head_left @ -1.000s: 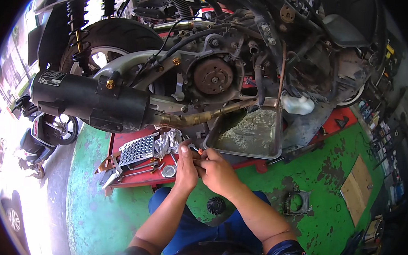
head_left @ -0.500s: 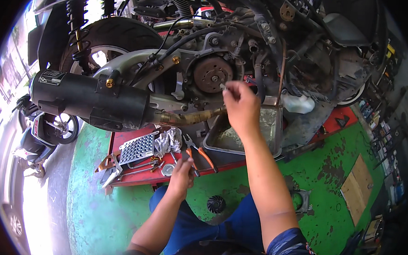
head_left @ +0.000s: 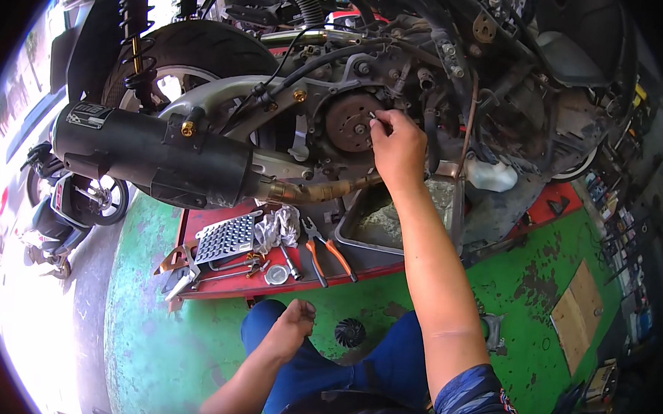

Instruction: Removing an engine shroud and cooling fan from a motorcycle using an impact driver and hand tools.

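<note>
My right hand (head_left: 400, 147) is raised at the side of a partly stripped scooter. Thumb and index finger pinch a small bolt (head_left: 372, 115), mostly covered by the fingertips. Just behind the fingers sits a round, rust-brown rotor (head_left: 345, 125) with several holes and a central nut, inside the engine case. My left hand (head_left: 293, 330) hovers over my left knee, below the red bench edge. Its fingers are curled in, so whatever they may hold is hidden.
A metal drain tray (head_left: 367, 242) lies under the engine. On the red bench (head_left: 226, 288) are orange-handled pliers (head_left: 329, 255), a perforated grey plate (head_left: 226, 239), a crumpled rag (head_left: 278, 227) and a small round dish (head_left: 276, 274). A black exhaust muffler (head_left: 154, 156) juts left. A black fan wheel (head_left: 350, 332) lies on the floor.
My right hand has risen slightly, bringing the bolt up in front of the rotor. My left hand has dropped from beside the pliers to above my knee. The view has shifted slightly.
</note>
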{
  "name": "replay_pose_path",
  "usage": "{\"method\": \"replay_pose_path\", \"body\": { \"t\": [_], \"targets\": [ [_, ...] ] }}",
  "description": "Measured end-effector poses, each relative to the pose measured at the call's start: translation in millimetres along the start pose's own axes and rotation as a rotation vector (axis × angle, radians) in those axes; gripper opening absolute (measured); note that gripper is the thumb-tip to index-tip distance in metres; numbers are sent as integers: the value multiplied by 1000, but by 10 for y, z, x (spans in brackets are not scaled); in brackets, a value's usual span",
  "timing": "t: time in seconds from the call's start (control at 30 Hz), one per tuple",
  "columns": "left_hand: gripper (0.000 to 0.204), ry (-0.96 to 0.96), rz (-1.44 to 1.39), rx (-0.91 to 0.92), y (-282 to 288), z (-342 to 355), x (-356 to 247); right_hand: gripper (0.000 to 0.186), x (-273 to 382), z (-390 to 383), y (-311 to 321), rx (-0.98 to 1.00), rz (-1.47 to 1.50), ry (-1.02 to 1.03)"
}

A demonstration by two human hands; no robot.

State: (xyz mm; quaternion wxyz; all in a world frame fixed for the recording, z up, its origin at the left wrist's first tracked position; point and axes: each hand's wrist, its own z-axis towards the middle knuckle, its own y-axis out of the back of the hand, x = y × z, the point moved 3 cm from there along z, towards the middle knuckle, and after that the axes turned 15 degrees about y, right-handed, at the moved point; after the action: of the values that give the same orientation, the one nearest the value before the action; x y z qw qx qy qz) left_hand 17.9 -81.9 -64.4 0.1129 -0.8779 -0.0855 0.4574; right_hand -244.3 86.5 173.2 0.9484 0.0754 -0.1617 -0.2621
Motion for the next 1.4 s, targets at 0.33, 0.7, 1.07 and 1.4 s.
{"method": "replay_pose_path", "body": {
  "t": [0.33,0.7,1.07,1.4],
  "targets": [
    [31,-56,23,6,-45,-74,-81,10,74,-4,-36,-9,-85,88],
    [32,-110,-26,31,-56,-134,-175,16,117,-34,-131,-64,-175,66],
    [29,-97,-47,38,-38,-228,-226,32,120,43,-124,46,-279,-63],
    [18,-71,-62,49,-49,-263,-274,39,200,81,-67,35,-273,14]
  ]
}}
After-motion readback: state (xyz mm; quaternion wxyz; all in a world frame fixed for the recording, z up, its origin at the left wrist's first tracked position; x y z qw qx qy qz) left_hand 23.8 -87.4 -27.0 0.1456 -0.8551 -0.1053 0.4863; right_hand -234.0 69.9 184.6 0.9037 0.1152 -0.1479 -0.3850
